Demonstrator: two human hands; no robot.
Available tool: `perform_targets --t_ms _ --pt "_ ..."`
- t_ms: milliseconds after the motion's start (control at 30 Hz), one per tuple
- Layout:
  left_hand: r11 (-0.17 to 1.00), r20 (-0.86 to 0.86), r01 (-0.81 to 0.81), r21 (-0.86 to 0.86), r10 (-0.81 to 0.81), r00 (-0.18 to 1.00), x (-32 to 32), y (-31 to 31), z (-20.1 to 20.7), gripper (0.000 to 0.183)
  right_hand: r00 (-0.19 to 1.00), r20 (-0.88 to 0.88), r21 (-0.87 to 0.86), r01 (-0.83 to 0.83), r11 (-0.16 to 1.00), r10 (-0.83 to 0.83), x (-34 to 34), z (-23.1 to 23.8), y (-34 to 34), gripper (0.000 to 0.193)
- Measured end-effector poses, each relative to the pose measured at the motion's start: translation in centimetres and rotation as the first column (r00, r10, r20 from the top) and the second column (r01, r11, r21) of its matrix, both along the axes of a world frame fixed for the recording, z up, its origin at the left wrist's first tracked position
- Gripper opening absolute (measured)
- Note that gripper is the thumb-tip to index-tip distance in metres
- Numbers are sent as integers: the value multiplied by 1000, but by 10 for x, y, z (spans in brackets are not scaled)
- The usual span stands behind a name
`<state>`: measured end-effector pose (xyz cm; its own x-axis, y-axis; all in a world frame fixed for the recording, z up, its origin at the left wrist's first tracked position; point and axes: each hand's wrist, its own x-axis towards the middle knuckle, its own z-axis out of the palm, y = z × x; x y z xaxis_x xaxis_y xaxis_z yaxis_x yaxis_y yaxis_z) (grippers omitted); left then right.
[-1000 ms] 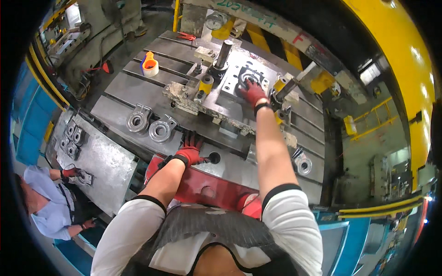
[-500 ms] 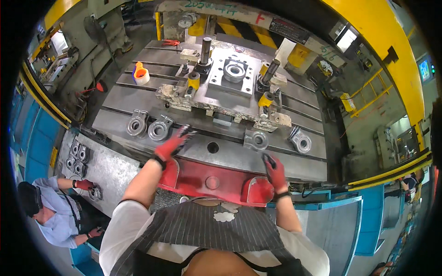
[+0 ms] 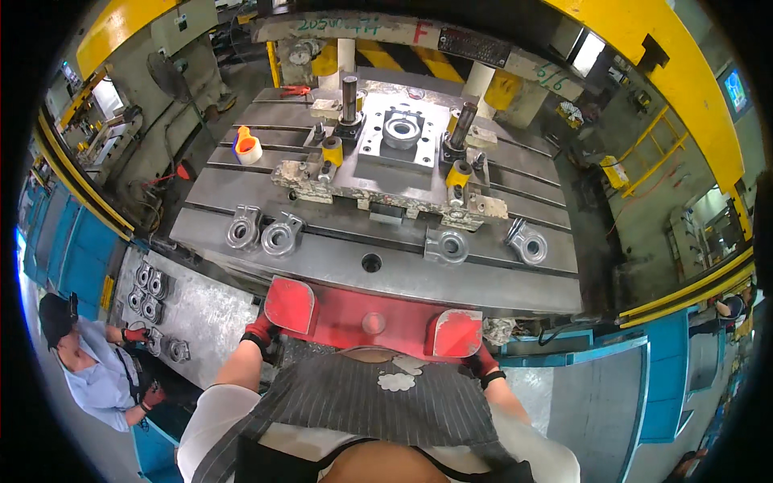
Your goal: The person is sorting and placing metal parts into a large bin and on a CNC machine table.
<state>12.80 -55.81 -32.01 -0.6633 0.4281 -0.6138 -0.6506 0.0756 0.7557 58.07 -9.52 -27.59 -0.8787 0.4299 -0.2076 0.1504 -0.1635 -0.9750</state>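
Observation:
My left hand, in a red and dark glove, is at the left side of the red control box, beside its raised left guard. Opposite it, my right hand is by the right guard. The guards and box edges hide most of the fingers of both hands. Beyond the box, two ring-shaped metal parts lie left on the press bed, and two more lie on the right. Another ring-shaped part sits on the die plate.
Upright guide posts and yellow cylinders surround the die. A roll of tape and red-handled pliers lie on the bed. At left, a co-worker handles similar parts at a metal table. Yellow press frame stands at right.
Both hands have drawn back from above the bed's front edge and the control box, down to the box's two sides. The ring parts on the bed stay in place.

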Motion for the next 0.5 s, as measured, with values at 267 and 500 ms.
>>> perform_targets --t_ms 267,500 --pt "999 -8 -16 -46 16 1000 7 9 2 38 954 -21 -167 292 942 -300 -17 20 -19 30" --pt "996 -14 -10 -85 8 1000 15 -4 4 36 994 -103 150 -24 988 40 -5 -10 -3 51"
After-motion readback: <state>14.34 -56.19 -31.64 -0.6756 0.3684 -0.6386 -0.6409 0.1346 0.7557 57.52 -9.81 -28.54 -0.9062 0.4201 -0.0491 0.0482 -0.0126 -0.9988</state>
